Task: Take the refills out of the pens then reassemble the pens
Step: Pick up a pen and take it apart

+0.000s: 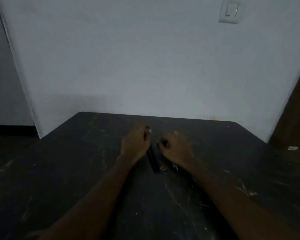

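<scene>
left hand (134, 144): knuckles up on the dark table (76, 170), fingers curled around a small dark piece, too dim to name | dark pens (153, 160): lying together on the table between both hands | right hand (176, 148): fingers curled inward, whether it grips anything I cannot tell | light switch (229, 12): on wall, upper right

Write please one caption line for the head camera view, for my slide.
Both hands, left hand and right hand, work over dark pens on a scratched black table in dim light.
</scene>
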